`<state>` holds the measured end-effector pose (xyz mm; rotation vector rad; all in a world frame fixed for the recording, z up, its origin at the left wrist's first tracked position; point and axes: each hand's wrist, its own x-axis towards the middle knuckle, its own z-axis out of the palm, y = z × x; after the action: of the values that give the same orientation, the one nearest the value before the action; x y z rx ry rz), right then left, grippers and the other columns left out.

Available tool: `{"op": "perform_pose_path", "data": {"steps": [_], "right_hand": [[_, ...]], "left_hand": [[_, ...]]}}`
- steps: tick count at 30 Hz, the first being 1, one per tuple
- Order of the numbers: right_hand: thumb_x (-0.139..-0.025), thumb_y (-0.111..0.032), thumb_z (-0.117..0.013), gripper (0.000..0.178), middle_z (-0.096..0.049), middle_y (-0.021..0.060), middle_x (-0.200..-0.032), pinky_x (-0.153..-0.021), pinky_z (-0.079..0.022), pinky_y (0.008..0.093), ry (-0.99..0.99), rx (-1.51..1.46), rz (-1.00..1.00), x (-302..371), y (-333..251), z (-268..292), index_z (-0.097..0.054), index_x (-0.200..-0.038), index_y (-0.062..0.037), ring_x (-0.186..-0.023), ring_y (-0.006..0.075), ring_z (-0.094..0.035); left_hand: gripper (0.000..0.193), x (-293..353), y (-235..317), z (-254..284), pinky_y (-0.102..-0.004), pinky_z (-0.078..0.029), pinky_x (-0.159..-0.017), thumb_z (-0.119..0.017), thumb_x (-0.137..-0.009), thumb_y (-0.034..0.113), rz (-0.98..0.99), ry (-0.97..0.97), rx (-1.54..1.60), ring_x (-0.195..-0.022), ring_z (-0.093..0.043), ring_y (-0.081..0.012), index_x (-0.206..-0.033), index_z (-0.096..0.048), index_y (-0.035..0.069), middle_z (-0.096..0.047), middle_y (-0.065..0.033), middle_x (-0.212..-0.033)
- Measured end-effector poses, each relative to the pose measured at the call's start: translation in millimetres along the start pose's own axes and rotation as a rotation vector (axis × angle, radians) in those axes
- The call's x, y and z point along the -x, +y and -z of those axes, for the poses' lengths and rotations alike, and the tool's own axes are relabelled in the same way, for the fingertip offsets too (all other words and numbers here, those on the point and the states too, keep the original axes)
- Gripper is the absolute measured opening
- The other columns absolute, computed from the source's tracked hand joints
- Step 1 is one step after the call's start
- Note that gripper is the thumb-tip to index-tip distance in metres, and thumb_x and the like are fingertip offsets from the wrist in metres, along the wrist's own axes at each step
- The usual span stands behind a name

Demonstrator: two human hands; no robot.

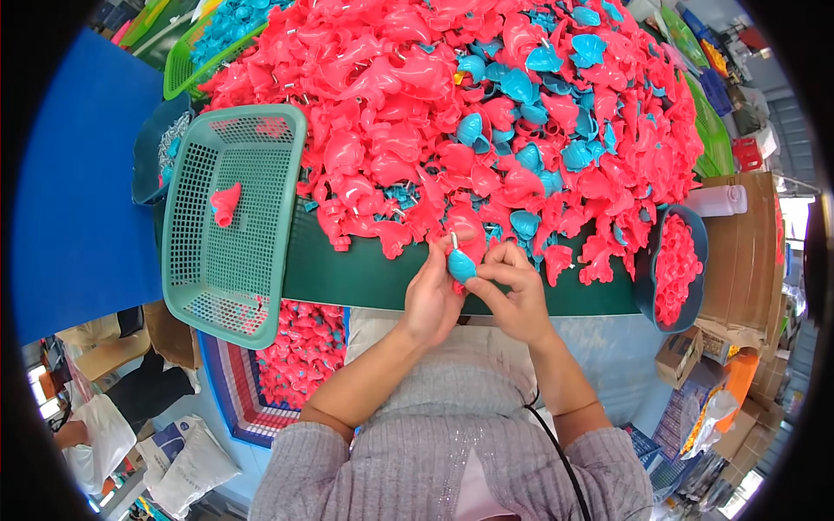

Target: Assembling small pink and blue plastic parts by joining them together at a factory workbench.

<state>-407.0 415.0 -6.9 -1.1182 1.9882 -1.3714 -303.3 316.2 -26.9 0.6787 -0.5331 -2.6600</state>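
At the table's near edge, my left hand closes around a pink plastic piece, mostly hidden by the fingers. A blue curved plastic shell sits against it, pinched by the thumb and fingers of my right hand. A small metal pin stands up just above the shell. Beyond my hands spreads a big heap of glossy pink plastic pieces, with blue shells mixed in on its right part. A single pink piece with a bit of blue lies in the green mesh basket to the left.
A dark bowl of metal pins stands beyond the basket. At the right table edge is a blue-grey bowl holding small pink parts. Below the table, a crate contains more pink pieces. A cardboard box stands far right.
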Motion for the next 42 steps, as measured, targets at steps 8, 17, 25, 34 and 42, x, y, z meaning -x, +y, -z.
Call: {"op": "perform_pose_path", "data": {"steps": [8,17,25,34,42], "right_hand": [[-0.071,-0.004,-0.074,0.011,-0.05,0.0052,-0.077,-0.069,-0.037,0.0314,-0.024,0.17,0.176,0,-15,4,-0.067,-0.079,-0.0018,-0.075,0.0196,-0.047],[-0.07,-0.006,-0.076,0.013,-0.053,0.0065,-0.078,-0.067,-0.039,0.0319,0.051,0.204,0.099,5,-12,-12,-0.068,-0.08,-0.0026,-0.072,0.0195,-0.049],[-0.07,-0.011,-0.071,0.009,-0.056,0.0049,-0.086,-0.07,-0.038,0.0374,0.279,0.862,0.161,-12,41,1,-0.067,-0.078,-0.0083,-0.084,0.0244,-0.051],[-0.068,-0.015,-0.062,0.012,-0.054,0.0034,-0.09,-0.072,-0.038,0.0364,0.169,0.986,0.349,-21,49,-22,-0.066,-0.079,-0.0126,-0.089,0.0227,-0.052],[-0.069,-0.012,-0.063,0.014,-0.057,0.0056,-0.097,-0.076,-0.04,0.0351,-0.067,1.006,0.5,-30,49,-13,-0.065,-0.083,-0.0092,-0.095,0.0221,-0.054]], "left_hand": [[0.054,-1,7,4,-0.0413,-0.038,-0.102,-0.017,-0.103,0.044,0.173,-0.042,0.016,-0.12,-0.047,-0.0241,-0.129,-0.044,0.006,-0.051,-0.0113,-0.127],[0.043,2,-13,11,-0.032,-0.043,-0.089,-0.03,-0.103,0.037,-0.01,-0.009,-0.036,-0.102,-0.053,-0.018,-0.13,-0.043,0.006,-0.054,-0.0092,-0.118],[0.049,0,9,51,-0.0353,-0.047,-0.075,-0.033,-0.101,0.042,-0.087,0.063,-0.119,-0.087,-0.057,-0.022,-0.129,-0.044,0.004,-0.056,-0.0146,-0.115],[0.041,2,11,53,-0.0366,-0.05,-0.073,-0.034,-0.102,0.036,0.009,0.119,-0.022,-0.086,-0.061,-0.0255,-0.122,-0.048,0.003,-0.061,-0.0136,-0.106],[0.039,6,16,44,-0.0354,-0.054,-0.07,-0.034,-0.103,0.033,0.007,0.128,-0.084,-0.084,-0.064,-0.0266,-0.122,-0.048,0.002,-0.062,-0.014,-0.102]]}}
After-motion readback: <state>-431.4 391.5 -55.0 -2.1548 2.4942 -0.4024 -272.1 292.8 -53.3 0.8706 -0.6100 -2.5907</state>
